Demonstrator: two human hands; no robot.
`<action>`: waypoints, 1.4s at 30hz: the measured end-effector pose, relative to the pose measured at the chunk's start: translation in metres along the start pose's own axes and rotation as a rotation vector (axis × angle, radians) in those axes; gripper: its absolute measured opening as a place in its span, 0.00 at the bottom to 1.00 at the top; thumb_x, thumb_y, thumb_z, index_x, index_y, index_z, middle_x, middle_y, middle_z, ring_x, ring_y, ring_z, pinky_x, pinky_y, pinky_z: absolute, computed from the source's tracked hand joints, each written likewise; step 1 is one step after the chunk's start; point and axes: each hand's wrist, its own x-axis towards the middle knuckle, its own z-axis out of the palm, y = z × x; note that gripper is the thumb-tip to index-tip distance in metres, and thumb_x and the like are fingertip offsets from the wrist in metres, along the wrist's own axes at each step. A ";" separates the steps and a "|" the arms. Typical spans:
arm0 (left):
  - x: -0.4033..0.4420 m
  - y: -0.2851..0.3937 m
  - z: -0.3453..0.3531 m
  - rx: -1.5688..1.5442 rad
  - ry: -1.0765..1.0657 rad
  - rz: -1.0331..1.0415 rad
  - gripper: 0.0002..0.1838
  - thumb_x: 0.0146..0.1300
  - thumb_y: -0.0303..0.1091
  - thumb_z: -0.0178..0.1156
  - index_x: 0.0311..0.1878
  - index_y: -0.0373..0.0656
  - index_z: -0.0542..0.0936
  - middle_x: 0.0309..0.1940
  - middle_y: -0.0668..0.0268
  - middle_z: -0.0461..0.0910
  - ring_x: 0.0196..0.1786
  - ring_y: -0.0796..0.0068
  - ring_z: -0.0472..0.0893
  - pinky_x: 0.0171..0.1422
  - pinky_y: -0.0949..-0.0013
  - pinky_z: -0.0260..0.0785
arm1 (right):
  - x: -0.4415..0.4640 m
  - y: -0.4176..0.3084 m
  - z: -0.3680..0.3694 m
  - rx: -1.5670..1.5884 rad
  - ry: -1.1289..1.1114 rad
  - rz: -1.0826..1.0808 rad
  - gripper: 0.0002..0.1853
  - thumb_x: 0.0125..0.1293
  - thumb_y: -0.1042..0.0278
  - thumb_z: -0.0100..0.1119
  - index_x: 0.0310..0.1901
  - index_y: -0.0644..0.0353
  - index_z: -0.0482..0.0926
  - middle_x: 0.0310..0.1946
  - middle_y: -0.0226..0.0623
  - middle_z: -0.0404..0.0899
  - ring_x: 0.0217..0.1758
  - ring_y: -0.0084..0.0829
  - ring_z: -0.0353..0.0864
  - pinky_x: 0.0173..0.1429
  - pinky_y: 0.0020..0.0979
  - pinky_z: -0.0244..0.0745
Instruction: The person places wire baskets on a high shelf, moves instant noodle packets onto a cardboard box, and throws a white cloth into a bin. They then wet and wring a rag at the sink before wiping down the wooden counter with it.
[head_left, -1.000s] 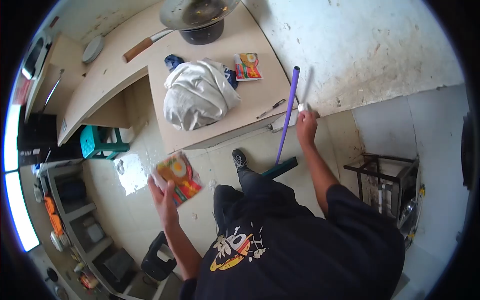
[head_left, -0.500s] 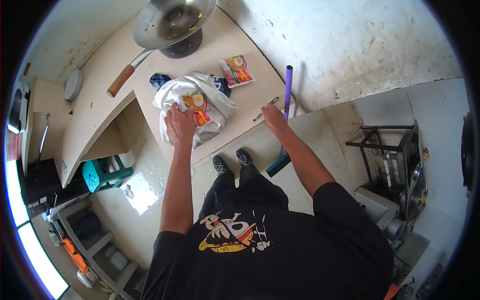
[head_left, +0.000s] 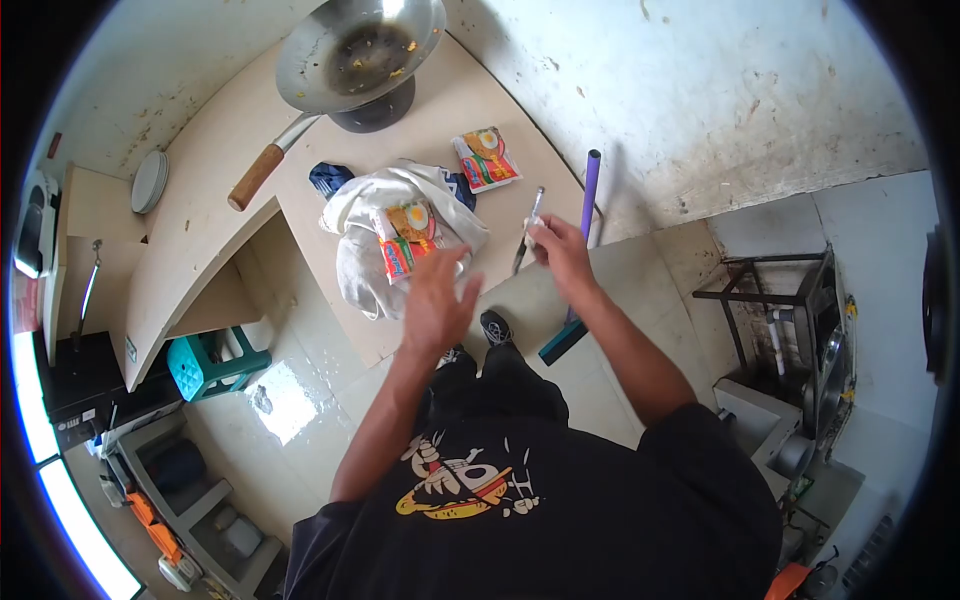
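**Left hand (head_left: 437, 305) spread, right hand (head_left: 565, 256) pinching!**

And here's the noodle packet (head_left: 405, 237), lying on the white cloth (head_left: 362, 277), left fingers fanned beside it; contact, I can't tell. Over right, fingertips pinch a whitish scrap (head_left: 534, 227) by the pen (head_left: 519, 259); whether they grip that too, I can't tell.

The left fingers (head_left: 437, 266) are loosely spread, the thumb (head_left: 471, 291) apart, toward the right fingers (head_left: 549, 236), which are bent together in a pinch. Behind the fingers, the bare left forearm (head_left: 385, 410) and right forearm (head_left: 640, 350) slope apart toward the body.
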 end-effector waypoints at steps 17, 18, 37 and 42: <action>-0.006 0.043 -0.012 -0.292 -0.255 -0.316 0.12 0.69 0.36 0.53 0.38 0.35 0.75 0.29 0.48 0.75 0.34 0.46 0.76 0.38 0.53 0.66 | -0.043 -0.072 -0.013 0.390 0.293 -0.291 0.09 0.66 0.73 0.57 0.47 0.64 0.77 0.31 0.30 0.76 0.28 0.22 0.73 0.30 0.24 0.68; -0.006 0.042 -0.012 -0.248 -0.206 -0.265 0.11 0.69 0.36 0.53 0.38 0.35 0.75 0.29 0.48 0.76 0.34 0.47 0.76 0.39 0.53 0.66 | -0.046 -0.074 -0.014 0.221 0.299 -0.419 0.11 0.65 0.75 0.57 0.49 0.64 0.77 0.32 0.31 0.76 0.29 0.24 0.75 0.31 0.25 0.70; -0.018 0.074 -0.028 0.081 0.046 0.107 0.05 0.61 0.27 0.59 0.34 0.36 0.75 0.27 0.58 0.73 0.33 0.56 0.73 0.39 0.57 0.65 | -0.058 -0.093 -0.028 0.016 0.210 -0.357 0.16 0.65 0.78 0.55 0.54 0.64 0.79 0.34 0.33 0.78 0.31 0.22 0.74 0.35 0.24 0.70; -0.019 0.075 -0.026 0.087 0.075 0.122 0.05 0.58 0.27 0.61 0.33 0.38 0.75 0.27 0.60 0.72 0.33 0.57 0.72 0.39 0.58 0.64 | -0.069 -0.100 -0.027 0.496 -0.055 -0.163 0.15 0.67 0.71 0.54 0.53 0.68 0.79 0.32 0.30 0.78 0.30 0.19 0.72 0.36 0.23 0.68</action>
